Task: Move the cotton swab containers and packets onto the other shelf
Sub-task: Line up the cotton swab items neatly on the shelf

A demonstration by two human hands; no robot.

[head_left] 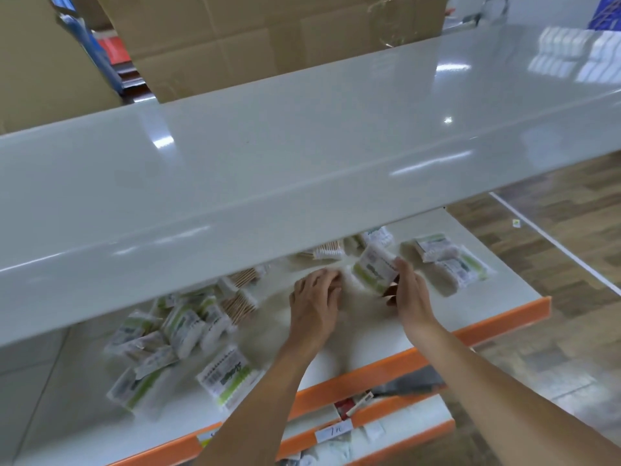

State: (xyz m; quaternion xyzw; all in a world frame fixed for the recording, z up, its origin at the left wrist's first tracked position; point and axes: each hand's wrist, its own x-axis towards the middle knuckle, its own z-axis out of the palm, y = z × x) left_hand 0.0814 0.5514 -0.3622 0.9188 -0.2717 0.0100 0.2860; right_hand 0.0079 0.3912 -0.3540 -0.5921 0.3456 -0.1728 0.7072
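Wide glossy upper shelf [268, 156] across most of frame, bare apart from blurred white stacks at far right [571, 45]. Cardboard boxes [268, 31] behind it. Lower shelf [353, 351], white with orange front lip, carrying the cotton swab stock. Heap of packets [168, 331] at left, white wrap with green stripe, swabs visible through the film, overlapping and tilted. Single flat packet [228, 378] just beside heap, near the lip. Clear packs of wooden-stick swabs [240, 306] further back, more under the upper shelf edge [327, 252]. Two or three packets [450, 260] at right, lying flat. Right hand [408, 290] curled round a green-and-white packet [373, 267], fingers closed on its right side, packet tilted, just above or on the shelf, cannot tell which. Left hand [316, 294] palm down on lower shelf, fingers bent and closed over something small; contents hidden. Motion blur throughout.
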